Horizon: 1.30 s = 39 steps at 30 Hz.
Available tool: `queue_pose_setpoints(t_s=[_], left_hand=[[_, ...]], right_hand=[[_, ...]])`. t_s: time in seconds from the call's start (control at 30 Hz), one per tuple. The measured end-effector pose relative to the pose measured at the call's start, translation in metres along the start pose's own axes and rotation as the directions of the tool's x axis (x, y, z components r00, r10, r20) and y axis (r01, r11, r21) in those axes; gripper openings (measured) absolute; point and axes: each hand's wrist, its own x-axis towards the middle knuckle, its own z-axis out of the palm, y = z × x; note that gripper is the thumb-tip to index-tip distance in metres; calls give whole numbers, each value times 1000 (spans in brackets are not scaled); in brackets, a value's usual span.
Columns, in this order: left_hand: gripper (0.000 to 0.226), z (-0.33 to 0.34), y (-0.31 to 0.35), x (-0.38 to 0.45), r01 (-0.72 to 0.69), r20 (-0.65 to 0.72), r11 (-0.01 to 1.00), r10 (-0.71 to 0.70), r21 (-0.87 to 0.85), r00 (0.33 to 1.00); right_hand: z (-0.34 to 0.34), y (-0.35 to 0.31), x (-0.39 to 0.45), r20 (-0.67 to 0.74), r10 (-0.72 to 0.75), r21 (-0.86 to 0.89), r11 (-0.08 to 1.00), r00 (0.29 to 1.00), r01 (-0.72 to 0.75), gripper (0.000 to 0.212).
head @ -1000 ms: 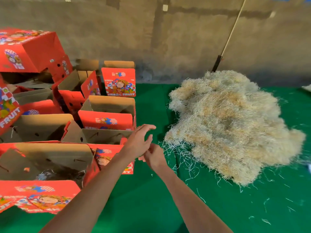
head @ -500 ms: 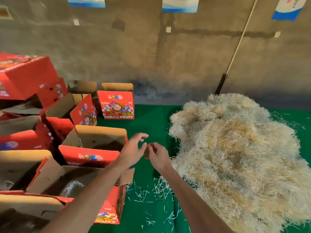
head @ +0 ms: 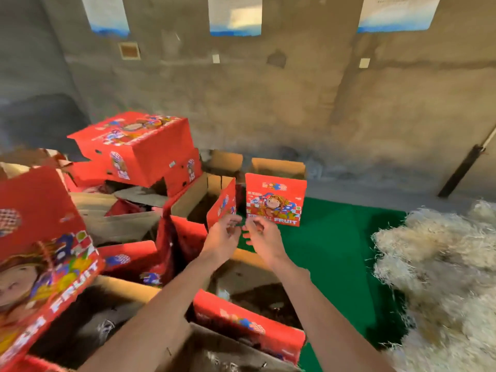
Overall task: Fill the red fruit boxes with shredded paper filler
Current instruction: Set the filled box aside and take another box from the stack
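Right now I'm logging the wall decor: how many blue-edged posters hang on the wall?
3, all cut off by the top edge: left poster, middle poster, right poster. More may hang outside the frame.

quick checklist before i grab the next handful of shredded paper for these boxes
1. Left hand free: cannot tell, blurred, fingers curled.
2. Right hand free: cannot tell, same.
3. Shredded paper pile in stock: ok, large heap at right on the green table cover.
4. Open box below the hands: ok, flaps up, little filler visible.
5. Path to the pile: ok, bare green cover between.
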Motion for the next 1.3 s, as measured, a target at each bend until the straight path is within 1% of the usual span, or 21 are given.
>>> queue_pose_setpoints(t_s=[0.07, 0.13, 0.23, 0.3, 0.33, 0.4, 0.43, 0.5, 0.57, 0.63, 0.7, 0.77, 0.8, 0.9, 1.0, 1.07, 1.13, 1.23, 1.3], left_hand=[[19, -17, -19, 28, 46, -53, 999, -45, 18, 998], [18, -31, -36, 56, 62, -84, 997, -58, 46, 995], [19, -46, -57, 93, 104, -62, 991, -99, 82, 993], [30, -51, -69, 109, 177, -28, 973, -175, 145, 984], [38, -53, -75, 114, 216, -6, 949, -221, 227, 975], [49, -54, -89, 121, 268, 49, 859, -320, 436, 946], [48, -54, -95, 123, 274, 73, 814, -360, 512, 930], [40, -51, -106, 124, 276, 102, 770, -403, 575, 910], [33, -46, -115, 127, 257, 96, 729, -404, 634, 910], [29, -41, -118, 128, 159, 113, 650, -355, 743, 928], [28, -34, -112, 124, 20, 170, 567, -280, 823, 945], [26, -26, -103, 118, -101, 233, 511, -201, 853, 951], [24, -22, -96, 115, -139, 248, 506, -153, 851, 957], [18, -15, -64, 107, -197, 260, 559, -34, 805, 965], [27, -8, -27, 96, -250, 276, 587, 47, 770, 960], [34, -2, 0, 85, -303, 281, 611, 135, 731, 950], [34, 9, 27, 71, -357, 264, 668, 241, 653, 934], [28, 33, 70, 45, -420, 218, 752, 359, 509, 908], [31, 49, 98, 25, -453, 228, 797, 393, 399, 891]], right_hand=[[26, 0, 30, 6, 1, -25, 1000, 1000, 0, 18], [51, 2, 59, 26, 25, -49, 999, 999, -24, 22], [82, 5, 99, 43, 66, -83, 995, 997, -63, 23], [100, 6, 123, 9, 73, -132, 989, 997, -71, 25], [108, 7, 133, -7, 82, -161, 984, 997, -82, 27], [125, 13, 148, 5, 154, -178, 972, 988, -151, 35], [133, 17, 154, 27, 207, -165, 966, 978, -199, 38], [146, 21, 161, 66, 302, -144, 946, 951, -290, 41], [153, 20, 166, 43, 344, -184, 926, 938, -331, 39], [152, 17, 166, 0, 327, -293, 904, 945, -313, 38], [144, 12, 165, -16, 312, -373, 880, 950, -295, 34], [127, 7, 160, -30, 326, -408, 859, 945, -309, 33], [116, 4, 158, -45, 326, -412, 855, 944, -315, 33], [82, -10, 147, -83, 314, -341, 883, 946, -323, 35], [39, -27, 119, -119, 283, -259, 916, 952, -305, 40], [3, -39, 94, -133, 243, -262, 926, 961, -270, 42], [-38, -49, 66, -171, 205, -247, 938, 964, -244, 40], [-114, -56, 18, -312, 137, -181, 963, 940, -201, 36], [-172, -58, -16, -424, 130, -115, 974, 896, -196, 38]])
